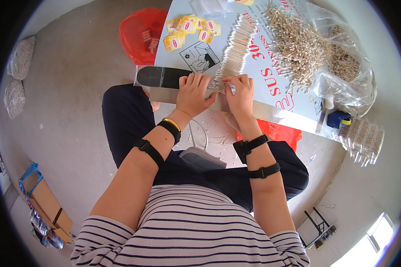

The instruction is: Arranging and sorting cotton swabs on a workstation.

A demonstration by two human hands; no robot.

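Note:
A long, close-set row of cotton swabs [234,51] lies on the grey printed board [260,104], running away from me. My right hand [240,94] pinches swabs at the near end of that row with thumb and index finger. Just left of it, my left hand [193,94] is closed, its fingers bent down beside the same end and its thumb toward the swabs. What lies under its fingertips is hidden. A black strip with a rounded end [162,77] lies flat left of that hand, at the board's near edge.
A large heap of loose swabs [298,44] spreads at the right, against a clear plastic bag [361,49] holding more. Yellow cards [187,26] lie at the far left, near a red bag [136,33]. Right: a blue-and-yellow tool [337,119] and swab bundles [363,139].

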